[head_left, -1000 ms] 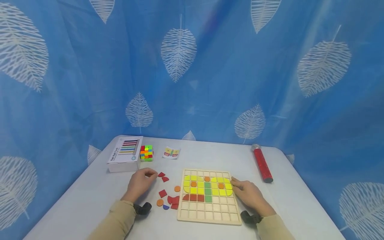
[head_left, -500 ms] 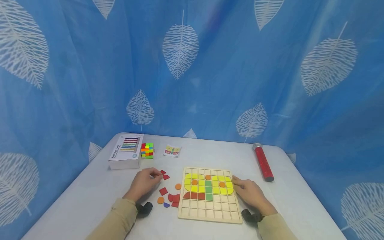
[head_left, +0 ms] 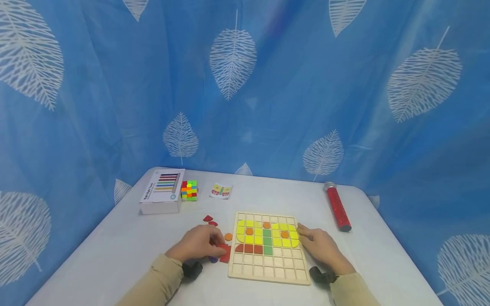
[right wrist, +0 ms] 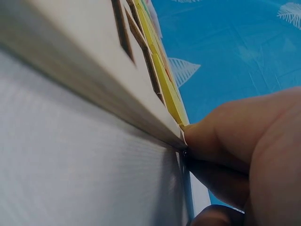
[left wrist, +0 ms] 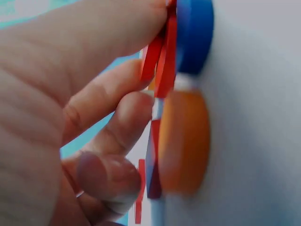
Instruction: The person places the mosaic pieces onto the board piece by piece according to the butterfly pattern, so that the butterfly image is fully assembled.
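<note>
My left hand (head_left: 203, 244) is over the loose red pieces (head_left: 226, 253) left of the wooden grid board (head_left: 269, 272). In the left wrist view its thumb and a finger pinch a thin red piece (left wrist: 151, 56), tilted against another red one. A blue piece (left wrist: 195, 35) and an orange disc (left wrist: 186, 141) lie close by. At the board's right edge, my right hand (head_left: 321, 246) grips the rim between thumb and fingers, as the right wrist view shows. Yellow pieces (head_left: 249, 239), a green column (head_left: 267, 242), orange discs and a red row (head_left: 249, 249) fill part of the grid.
Behind stand a white box (head_left: 162, 191) and a puzzle cube (head_left: 189, 190). A small picture card (head_left: 220, 191) lies beside them. A red microphone-like cylinder (head_left: 337, 207) lies at the right. Two red pieces (head_left: 208, 218) and an orange disc (head_left: 228, 236) sit on the table near the board.
My left hand has moved from the two far red pieces toward me and right, onto the red pile beside the board. My right hand stays at the board's edge.
</note>
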A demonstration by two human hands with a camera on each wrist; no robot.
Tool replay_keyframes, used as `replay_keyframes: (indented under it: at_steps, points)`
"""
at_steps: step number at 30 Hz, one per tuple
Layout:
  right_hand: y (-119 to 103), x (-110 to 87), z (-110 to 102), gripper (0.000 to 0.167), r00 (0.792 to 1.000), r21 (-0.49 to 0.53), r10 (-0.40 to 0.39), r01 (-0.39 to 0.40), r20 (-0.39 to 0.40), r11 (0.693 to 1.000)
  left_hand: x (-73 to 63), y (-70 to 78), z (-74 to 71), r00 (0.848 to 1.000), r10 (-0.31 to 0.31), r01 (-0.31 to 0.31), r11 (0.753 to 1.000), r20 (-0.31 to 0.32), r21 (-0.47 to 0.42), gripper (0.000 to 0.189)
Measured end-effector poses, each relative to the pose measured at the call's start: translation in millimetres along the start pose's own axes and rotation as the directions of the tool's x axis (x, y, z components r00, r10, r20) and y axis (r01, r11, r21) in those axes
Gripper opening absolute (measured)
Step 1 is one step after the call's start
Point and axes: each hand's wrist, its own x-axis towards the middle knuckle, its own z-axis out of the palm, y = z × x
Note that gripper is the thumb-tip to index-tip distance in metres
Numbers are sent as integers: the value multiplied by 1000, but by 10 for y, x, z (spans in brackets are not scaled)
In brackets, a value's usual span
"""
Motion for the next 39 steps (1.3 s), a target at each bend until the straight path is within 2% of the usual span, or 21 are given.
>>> replay_keyframes:
  at_steps: [4,14,17,19,21,23,28,34,39]
  points:
    - [7,5,2,47,1000,-1,0,0,-1,1000,13,-30,-29,998,-51,49,998,-44,-48,23]
    - [13,14,11,46,1000,14,1,-1,1,1000,42,-70,-37,986,-120,100,981,-112,-166,12]
    - [6,7,6,46,1000,12,-3,3,0,1000,43,-51,-26,981,-135,104,972,-137,-211,12]
    - [0,3,5,46,1000,9,-4,4,-2,1000,50,-10,-10,979,-124,84,969,-163,-233,11]
    - [-11,-4,3,46,1000,12,0,0,-4,1000,58,52,16,978,-115,69,966,-176,-250,9]
    - [-22,-9,2,46,1000,16,4,-4,-3,1000,71,131,52,981,-80,36,970,-177,-240,7]
    - [-31,-15,9,46,1000,17,6,-6,-6,1000,126,389,187,993,-5,-22,974,-122,-225,4]
    - [-15,-9,14,47,1000,6,1,-1,-15,1000,244,738,413,998,-14,1,974,-54,-226,4]
    - [-8,7,21,47,1000,5,-10,10,-16,1000,364,946,585,998,-9,-5,981,-70,-192,2]
